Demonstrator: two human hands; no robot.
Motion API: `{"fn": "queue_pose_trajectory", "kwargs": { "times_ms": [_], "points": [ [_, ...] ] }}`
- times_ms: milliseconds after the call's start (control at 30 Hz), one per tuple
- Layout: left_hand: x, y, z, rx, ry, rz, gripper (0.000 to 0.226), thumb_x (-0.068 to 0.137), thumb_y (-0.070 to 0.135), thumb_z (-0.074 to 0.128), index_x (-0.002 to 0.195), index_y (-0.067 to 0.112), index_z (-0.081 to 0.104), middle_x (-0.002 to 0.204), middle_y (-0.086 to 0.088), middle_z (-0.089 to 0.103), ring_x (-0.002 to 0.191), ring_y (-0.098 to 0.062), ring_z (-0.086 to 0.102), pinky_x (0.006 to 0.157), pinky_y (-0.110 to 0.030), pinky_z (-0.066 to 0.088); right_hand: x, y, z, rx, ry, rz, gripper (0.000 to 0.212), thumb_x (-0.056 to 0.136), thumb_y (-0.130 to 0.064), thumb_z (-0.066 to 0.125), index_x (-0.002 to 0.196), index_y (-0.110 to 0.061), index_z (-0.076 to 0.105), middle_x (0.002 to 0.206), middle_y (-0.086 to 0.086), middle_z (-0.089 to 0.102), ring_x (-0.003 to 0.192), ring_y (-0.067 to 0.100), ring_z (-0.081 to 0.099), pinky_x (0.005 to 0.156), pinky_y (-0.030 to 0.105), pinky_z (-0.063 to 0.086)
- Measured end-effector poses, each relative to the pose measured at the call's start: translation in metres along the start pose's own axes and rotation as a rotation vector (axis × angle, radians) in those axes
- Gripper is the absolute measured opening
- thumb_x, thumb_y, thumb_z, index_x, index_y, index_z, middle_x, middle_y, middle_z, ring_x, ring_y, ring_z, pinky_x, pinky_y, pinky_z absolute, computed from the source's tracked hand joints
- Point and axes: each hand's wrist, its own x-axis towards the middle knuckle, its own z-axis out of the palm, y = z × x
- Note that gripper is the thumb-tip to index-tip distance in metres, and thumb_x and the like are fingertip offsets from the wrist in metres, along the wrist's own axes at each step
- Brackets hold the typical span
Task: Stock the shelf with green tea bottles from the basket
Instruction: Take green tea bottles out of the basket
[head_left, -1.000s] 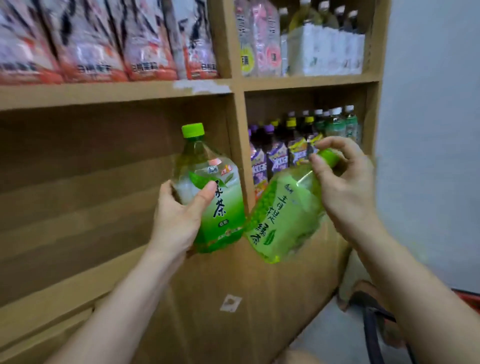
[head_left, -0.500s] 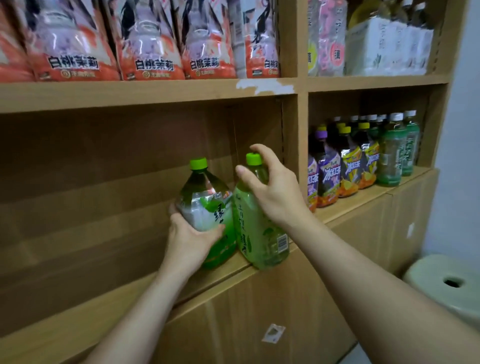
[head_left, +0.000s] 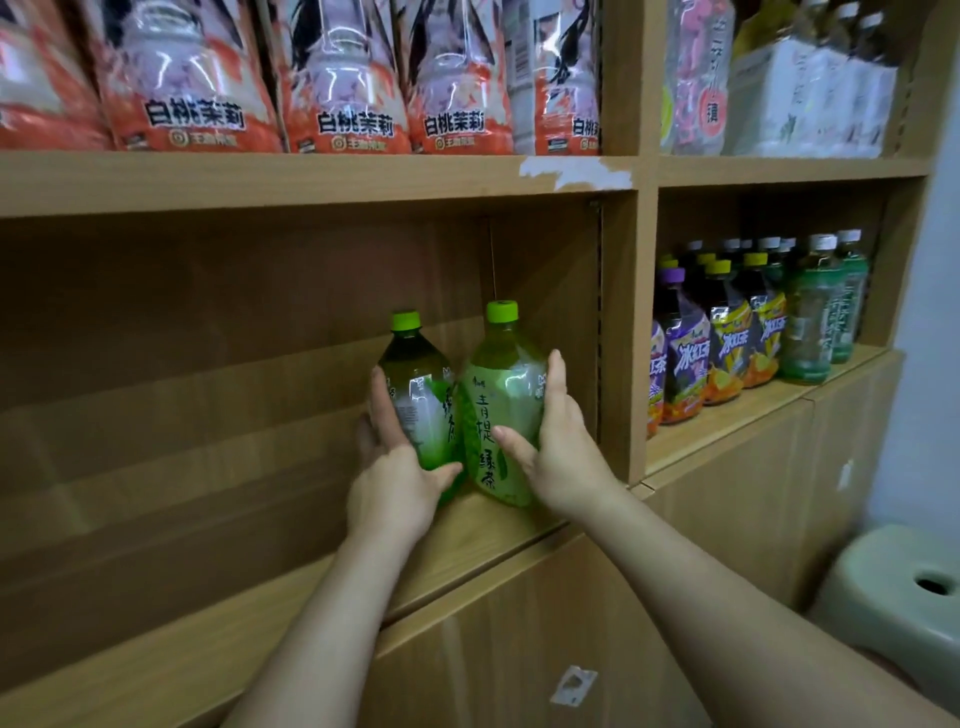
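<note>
Now: left bottle (head_left: 423, 405) and right bottle (head_left: 501, 384), two in all, upright on shelf (head_left: 483, 525), touching, at bay's right end. Left hand (head_left: 392, 483) wraps left bottle, thumb in front. Right hand (head_left: 563, 447) clasps right bottle, thumb across label. One stool (head_left: 904, 587) lower right.

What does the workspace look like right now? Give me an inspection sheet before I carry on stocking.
Surface: wooden shelf board, bare wood showing in front of the bottles.
Job's things: darker bottle and lighter bottle, upright, side by side, green caps on, near the bay's right wall; basket not in view.
Clutter: nothing seen.
Hands: left hand grips the darker bottle; right hand grips the lighter bottle.
Cables: nothing seen.
Surroundings: orange packs on the shelf above; iced tea bottles in the right bay; pale green stool lower right.
</note>
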Motion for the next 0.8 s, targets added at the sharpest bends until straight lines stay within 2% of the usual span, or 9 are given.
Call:
{"fn": "queue_pose_trajectory", "kwargs": {
  "times_ms": [67,133,233,300,367,467,633,733,800],
  "points": [
    [-0.003,0.002,-0.007,0.049,0.009,-0.012,0.121,0.076,0.036,0.075,0.140,0.042,-0.028,0.158,-0.014,0.006,0.129,-0.039,0.044,0.096,-0.045,0.045,-0.004,-0.002,-0.008,-0.038,-0.035,0.002,0.090,0.093,-0.041,0.053,0.150,-0.029,-0.016,0.155,0.005,0.028,0.134,0.024,0.041,0.108,0.042,0.037],
    [-0.018,0.008,-0.014,0.044,0.191,0.118,0.103,0.081,0.026,0.070,0.147,0.039,-0.007,0.156,-0.012,0.017,0.136,-0.033,0.035,0.101,-0.041,0.041,-0.017,-0.006,-0.029,-0.104,0.023,-0.009,0.077,0.094,-0.038,0.053,0.153,-0.023,0.006,0.151,0.004,0.039,0.131,0.022,0.046,0.107,0.036,0.037],
    [-0.057,0.039,-0.010,-0.305,0.276,0.425,0.068,0.086,0.013,0.062,0.142,0.036,0.030,0.129,0.007,0.046,0.108,-0.005,0.053,0.088,-0.021,0.048,-0.052,-0.003,-0.079,0.001,0.126,-0.070,0.048,0.091,-0.030,0.058,0.137,-0.028,0.044,0.109,0.002,0.067,0.097,0.021,0.064,0.090,0.038,0.049],
    [-0.085,0.067,0.006,-0.500,0.169,0.543,0.056,0.087,0.011,0.061,0.133,0.037,0.042,0.115,0.015,0.052,0.093,-0.001,0.058,0.073,-0.012,0.050,-0.084,0.004,-0.116,0.090,0.108,-0.071,0.030,0.090,-0.027,0.059,0.119,-0.035,0.056,0.086,0.004,0.070,0.077,0.019,0.068,0.080,0.045,0.054],
    [-0.111,0.097,0.026,-0.611,0.079,0.646,0.043,0.086,0.013,0.060,0.122,0.036,0.054,0.107,0.016,0.058,0.086,-0.002,0.061,0.067,-0.009,0.047,-0.117,0.012,-0.155,0.091,0.108,-0.034,0.023,0.087,-0.035,0.058,0.109,-0.036,0.061,0.082,0.005,0.072,0.070,0.015,0.069,0.074,0.040,0.055],
    [-0.148,0.143,0.056,-0.780,-0.104,0.673,0.025,0.086,0.023,0.059,0.108,0.034,0.064,0.093,0.014,0.066,0.079,-0.005,0.064,0.064,-0.014,0.048,-0.168,0.024,-0.214,0.037,0.117,0.073,0.033,0.073,-0.045,0.055,0.103,-0.032,0.065,0.082,0.004,0.073,0.069,0.014,0.069,0.072,0.030,0.055],
    [-0.216,0.227,0.111,-0.864,-0.450,0.734,0.015,0.083,0.032,0.060,0.094,0.035,0.069,0.083,0.014,0.070,0.073,-0.004,0.065,0.066,-0.018,0.049,-0.271,0.087,-0.325,-0.175,0.212,0.307,0.015,0.085,-0.033,0.062,0.097,-0.028,0.068,0.075,-0.001,0.073,0.061,0.001,0.064,0.063,0.018,0.050],
    [-0.264,0.271,0.155,-0.881,-0.659,0.738,0.013,0.080,0.031,0.058,0.083,0.035,0.070,0.079,0.016,0.071,0.072,-0.004,0.065,0.069,-0.021,0.050,-0.347,0.147,-0.386,-0.286,0.332,0.476,0.018,0.086,-0.035,0.064,0.100,-0.024,0.069,0.079,0.000,0.074,0.068,0.011,0.069,0.070,0.034,0.055],
    [-0.296,0.296,0.188,-0.877,-0.757,0.729,0.014,0.078,0.032,0.059,0.080,0.040,0.070,0.074,0.015,0.070,0.068,-0.008,0.065,0.068,-0.024,0.052,-0.393,0.184,-0.413,-0.308,0.398,0.601,0.020,0.086,-0.035,0.065,0.102,-0.024,0.068,0.079,0.002,0.072,0.065,0.013,0.069,0.067,0.032,0.053]
  ]
}}
